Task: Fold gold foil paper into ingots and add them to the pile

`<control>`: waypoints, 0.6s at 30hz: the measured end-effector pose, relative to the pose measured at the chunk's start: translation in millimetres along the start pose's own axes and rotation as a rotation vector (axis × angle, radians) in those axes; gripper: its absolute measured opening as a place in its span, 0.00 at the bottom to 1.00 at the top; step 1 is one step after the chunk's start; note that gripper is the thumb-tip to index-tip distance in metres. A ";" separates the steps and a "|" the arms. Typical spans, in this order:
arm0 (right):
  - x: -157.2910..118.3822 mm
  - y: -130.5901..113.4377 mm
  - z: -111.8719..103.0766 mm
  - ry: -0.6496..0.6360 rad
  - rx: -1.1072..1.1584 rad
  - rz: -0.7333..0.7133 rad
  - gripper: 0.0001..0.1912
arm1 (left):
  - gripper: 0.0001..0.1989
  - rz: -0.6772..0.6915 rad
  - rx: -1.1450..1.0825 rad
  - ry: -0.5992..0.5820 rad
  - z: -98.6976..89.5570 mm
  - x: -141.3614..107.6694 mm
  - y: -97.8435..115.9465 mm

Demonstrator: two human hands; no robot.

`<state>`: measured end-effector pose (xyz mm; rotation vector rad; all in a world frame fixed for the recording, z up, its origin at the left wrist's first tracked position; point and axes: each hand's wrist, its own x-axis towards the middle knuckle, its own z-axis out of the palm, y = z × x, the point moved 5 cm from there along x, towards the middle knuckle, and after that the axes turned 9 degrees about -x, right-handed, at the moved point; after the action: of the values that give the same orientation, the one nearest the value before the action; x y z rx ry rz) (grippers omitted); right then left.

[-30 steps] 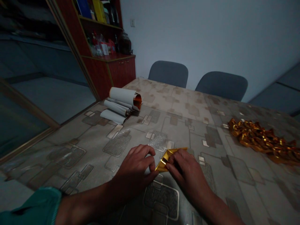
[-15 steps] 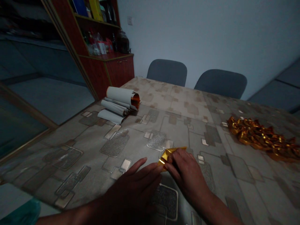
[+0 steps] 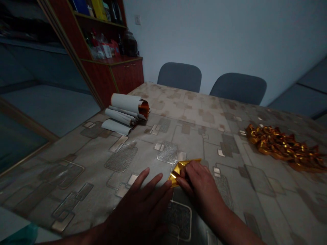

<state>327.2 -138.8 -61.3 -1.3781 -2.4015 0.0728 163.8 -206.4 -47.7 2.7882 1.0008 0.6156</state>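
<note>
A piece of folded gold foil paper (image 3: 176, 172) lies on the patterned tablecloth (image 3: 145, 153) in front of me. My right hand (image 3: 200, 180) pinches it from the right, fingers curled over its upper side and hiding part of it. My left hand (image 3: 145, 200) is open, fingers spread and stretched out, with a fingertip at the paper's lower left edge. Off to the right lies a heap of folded gold foil pieces (image 3: 283, 146), several of them close together. Rolled sheets (image 3: 127, 102), pale outside and gold inside, lie at the back left.
Two grey chairs (image 3: 180, 76) stand behind the table's far side. A reddish wooden cabinet (image 3: 126, 75) holding bottles and bags is at the back left. Something teal and translucent (image 3: 21, 234) shows at the lower left corner.
My left hand's fingers have spread further apart. My right hand still pinches the gold paper. The whole view has shifted slightly, so things appear a little further left.
</note>
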 end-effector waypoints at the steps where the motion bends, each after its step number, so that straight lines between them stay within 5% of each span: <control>1: 0.1 0.0 0.2 0.004 -0.002 -0.002 0.11 | 0.23 0.000 0.007 -0.001 -0.6 -0.2 -0.6; 12: 0.9 -0.8 4.6 -0.015 -0.049 0.014 0.09 | 0.28 -0.081 -0.107 -0.076 6.2 6.2 -6.8; 18: -3.2 5.7 -13.4 -0.035 0.163 -0.021 0.06 | 0.29 -0.131 -0.163 -0.143 14.1 19.3 -5.8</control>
<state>337.9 -140.4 -51.1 -1.2877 -2.3791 0.2829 179.7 -189.4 -55.5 2.5610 1.0428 0.4525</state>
